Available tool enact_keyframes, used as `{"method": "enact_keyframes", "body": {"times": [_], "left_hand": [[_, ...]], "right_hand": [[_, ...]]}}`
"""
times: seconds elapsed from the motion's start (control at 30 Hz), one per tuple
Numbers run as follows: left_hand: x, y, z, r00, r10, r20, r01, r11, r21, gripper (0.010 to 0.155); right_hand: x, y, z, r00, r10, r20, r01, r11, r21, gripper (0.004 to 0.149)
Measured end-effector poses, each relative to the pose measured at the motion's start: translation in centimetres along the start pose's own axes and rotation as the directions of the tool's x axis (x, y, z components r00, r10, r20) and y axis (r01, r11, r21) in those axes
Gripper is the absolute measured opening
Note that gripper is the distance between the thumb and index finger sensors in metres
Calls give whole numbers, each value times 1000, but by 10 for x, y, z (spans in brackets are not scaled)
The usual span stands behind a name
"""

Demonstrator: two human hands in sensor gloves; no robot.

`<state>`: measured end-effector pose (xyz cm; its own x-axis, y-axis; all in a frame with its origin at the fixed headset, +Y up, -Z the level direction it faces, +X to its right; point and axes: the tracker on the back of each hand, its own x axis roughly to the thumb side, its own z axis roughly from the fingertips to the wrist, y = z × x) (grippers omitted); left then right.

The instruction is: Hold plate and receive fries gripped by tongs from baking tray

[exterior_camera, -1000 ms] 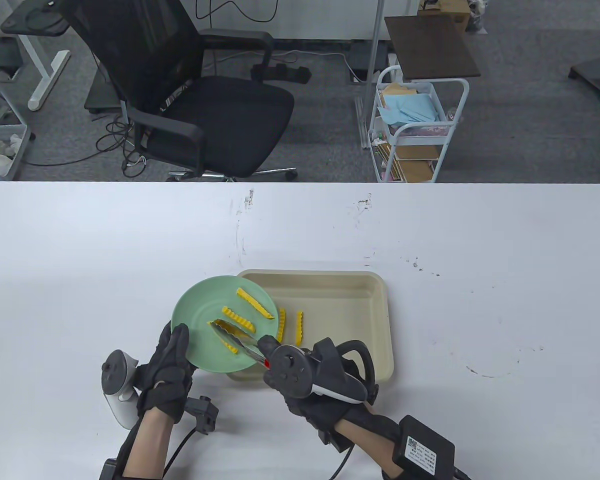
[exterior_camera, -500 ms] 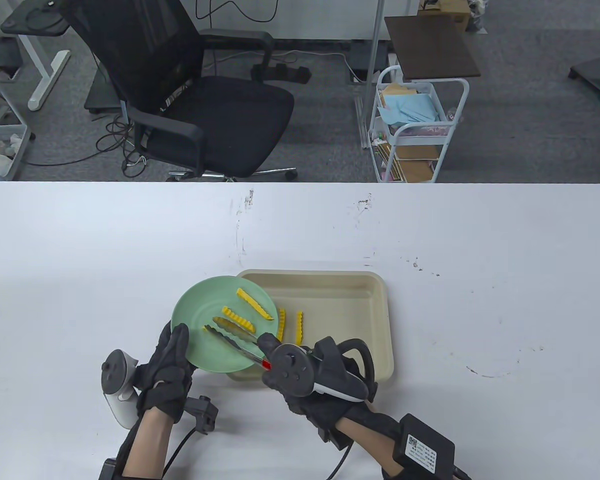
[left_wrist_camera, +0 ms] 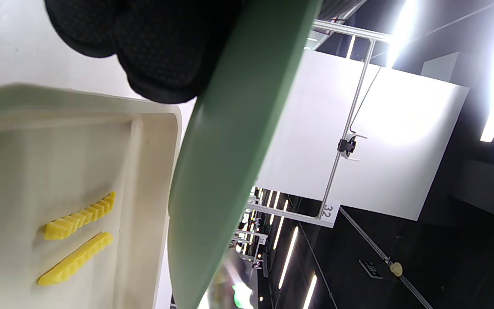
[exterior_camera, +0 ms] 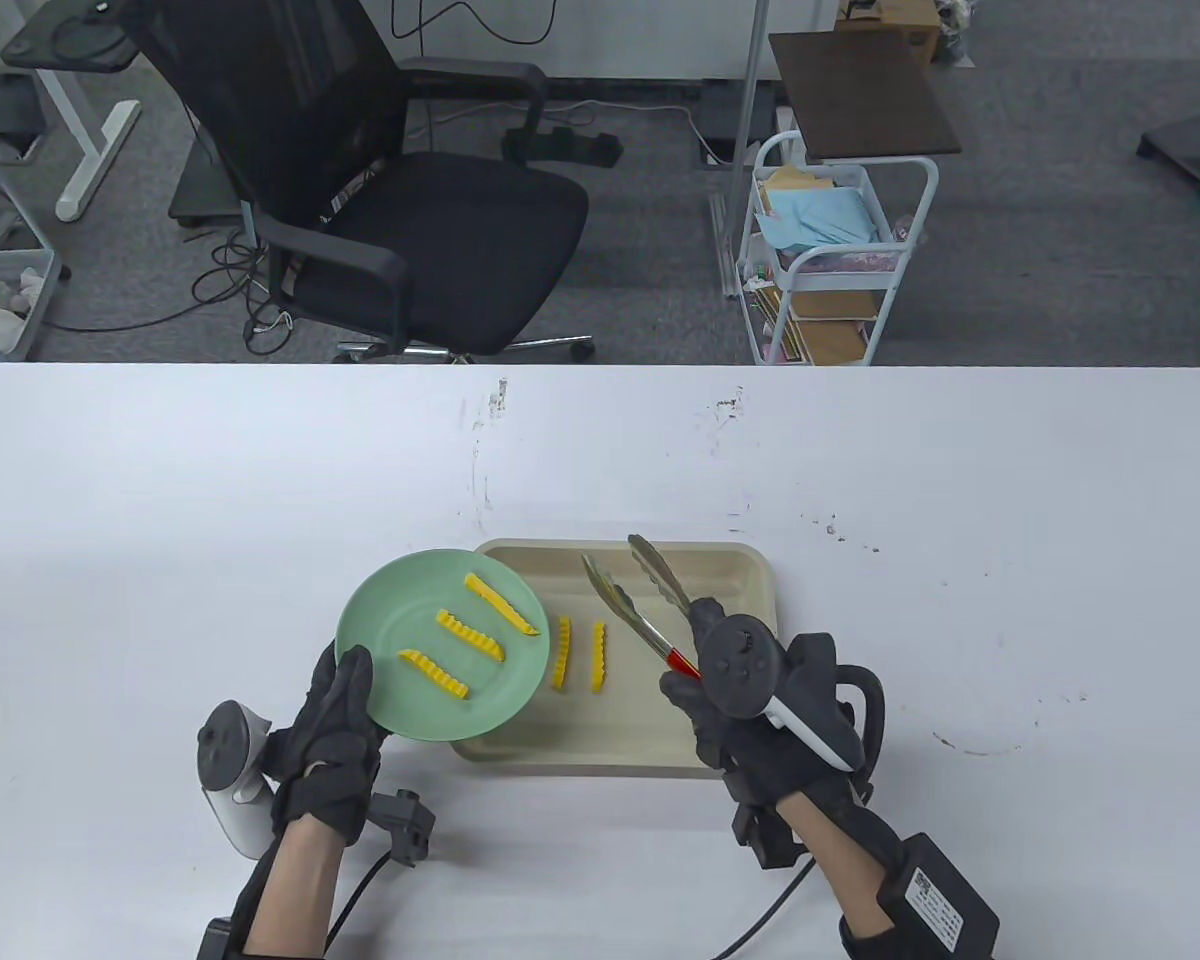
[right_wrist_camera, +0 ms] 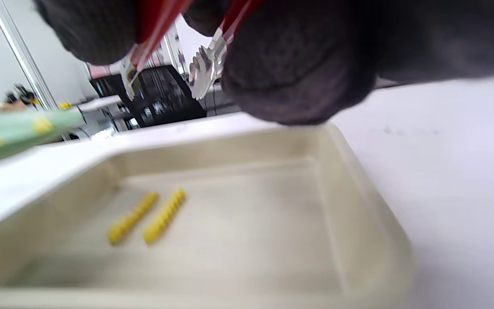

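Note:
My left hand (exterior_camera: 335, 735) grips the near rim of a green plate (exterior_camera: 390, 630) and holds it over the left end of the cream baking tray (exterior_camera: 740, 580). Three yellow crinkle fries (exterior_camera: 470, 632) lie on the plate. Two more fries (exterior_camera: 580, 655) lie in the tray, also seen in the left wrist view (left_wrist_camera: 75, 238) and right wrist view (right_wrist_camera: 146, 216). My right hand (exterior_camera: 750, 715) holds metal tongs with red grips (exterior_camera: 640, 595) above the tray's middle; their jaws are apart and empty. The plate's underside (left_wrist_camera: 225, 163) fills the left wrist view.
A black office chair (exterior_camera: 380, 200) and a white cart (exterior_camera: 830, 260) stand beyond the table's far edge. The white table (exterior_camera: 960, 500) stretches right and behind the tray, with scuff marks.
The tongs let go of a fry on the plate and my right hand swung them right, over the tray. The plate shifted slightly left with three fries on it.

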<state>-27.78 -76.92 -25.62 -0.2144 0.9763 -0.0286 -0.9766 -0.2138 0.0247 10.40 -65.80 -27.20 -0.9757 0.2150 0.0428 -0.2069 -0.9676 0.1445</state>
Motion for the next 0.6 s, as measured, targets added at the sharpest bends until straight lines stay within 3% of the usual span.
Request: {"method": "enact_keyframes", "body": {"times": [0.3,0.6], "left_hand": [[0,0,1,1000,-1,-8,1,1000,-4,64],[0,1,1,1000,-2,-8,2,1000,-4,64]], "right_hand": [[12,47,-9,989,148,27,-150,979,137,74],[20,55,-12,984,174,30,-177,976,126,66]]}}
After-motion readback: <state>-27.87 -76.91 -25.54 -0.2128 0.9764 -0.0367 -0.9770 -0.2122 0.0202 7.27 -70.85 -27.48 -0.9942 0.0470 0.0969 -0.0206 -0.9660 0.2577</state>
